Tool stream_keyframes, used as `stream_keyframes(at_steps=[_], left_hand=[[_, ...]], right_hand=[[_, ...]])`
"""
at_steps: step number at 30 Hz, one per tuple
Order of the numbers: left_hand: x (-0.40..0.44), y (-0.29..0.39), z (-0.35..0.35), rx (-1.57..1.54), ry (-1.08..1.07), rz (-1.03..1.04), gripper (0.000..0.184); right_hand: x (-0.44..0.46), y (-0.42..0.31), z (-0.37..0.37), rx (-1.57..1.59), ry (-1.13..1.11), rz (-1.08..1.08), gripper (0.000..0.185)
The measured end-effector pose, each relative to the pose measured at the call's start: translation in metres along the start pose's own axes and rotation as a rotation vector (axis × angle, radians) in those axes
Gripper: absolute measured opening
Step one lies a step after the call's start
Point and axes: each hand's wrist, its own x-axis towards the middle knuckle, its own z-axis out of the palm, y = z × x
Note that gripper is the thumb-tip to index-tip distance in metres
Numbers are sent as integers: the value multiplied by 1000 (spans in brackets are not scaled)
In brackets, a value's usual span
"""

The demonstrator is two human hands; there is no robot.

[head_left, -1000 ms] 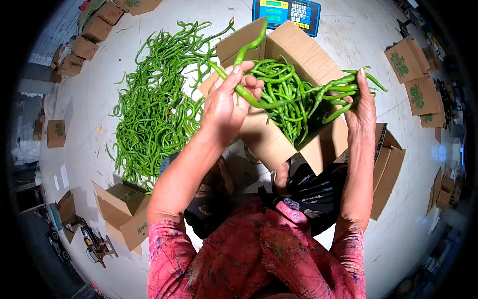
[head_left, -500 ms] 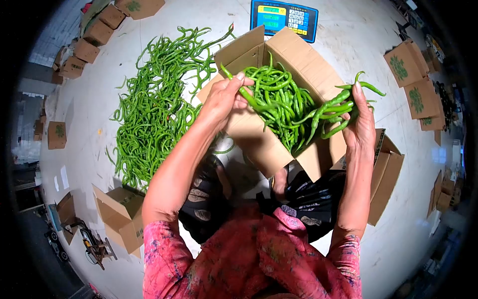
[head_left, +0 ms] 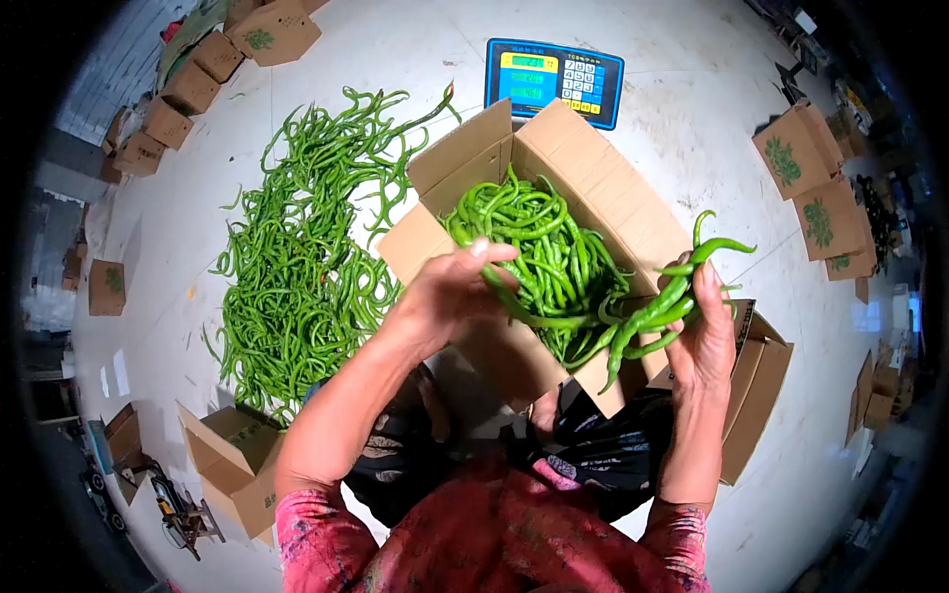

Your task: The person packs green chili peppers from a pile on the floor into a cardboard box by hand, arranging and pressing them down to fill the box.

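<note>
Long green peppers [head_left: 539,247] fill much of an open cardboard box [head_left: 598,183] in front of me. My left hand [head_left: 450,292] is over the box's left side, its fingers curled round the end of a long green pepper [head_left: 534,316] that stretches to the right across the box. On the right side, my right hand [head_left: 704,331] grips a bunch of several green peppers [head_left: 652,311] between thumb and fingers. The bunch hangs over the box's right edge, its stems sticking up past the thumb. A large pile of green peppers [head_left: 306,257] lies on the floor at the left.
A blue scale display [head_left: 554,84] stands behind the box. Open cardboard boxes are at the lower left [head_left: 232,460] and at the right [head_left: 756,385]. More boxes line the upper left [head_left: 277,35] and far right [head_left: 796,153]. My feet and knees are below the box.
The pepper in my left hand has gone from pointing up to lying low across the box. My right hand still holds its bunch. The whole scene sits lower in view.
</note>
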Motion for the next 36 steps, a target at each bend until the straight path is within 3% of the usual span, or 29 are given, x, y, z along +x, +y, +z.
stream_keyframes(at_steps=[3,4,7,8,14,17,18,21,22,25,26,29,36], left_hand=[[43,-32,-43,284,-58,32,37],[33,-15,-35,816,49,130,32],[28,-20,-43,868,139,518,27],[13,-3,-27,765,143,286,27],[-6,-15,-13,696,-261,297,38],[-18,-8,10,275,-360,1,45],[-14,-21,5,309,-417,-40,48],[-18,-20,11,491,-490,-6,48],[-16,-28,10,550,-527,180,50],[-26,-39,15,386,-493,55,48],[-30,-31,18,362,-478,-89,45],[-27,-36,12,441,-521,96,38],[-29,-43,10,369,-425,28,29]], right_hand=[[-3,2,11,-48,29,8,22],[-4,2,9,-63,10,33,23],[-8,-1,12,-165,47,10,31],[-9,-1,13,-174,59,5,31],[-14,3,16,-262,-41,137,39],[-17,4,36,-437,-110,267,25],[-17,12,21,-608,-208,287,20],[-20,15,30,-581,-286,399,22],[-20,12,35,-622,-302,451,25],[-20,17,39,-847,-459,227,30],[-19,15,42,-925,-499,196,33],[-19,19,38,-904,-564,150,35],[-20,26,36,-995,-479,90,38]])
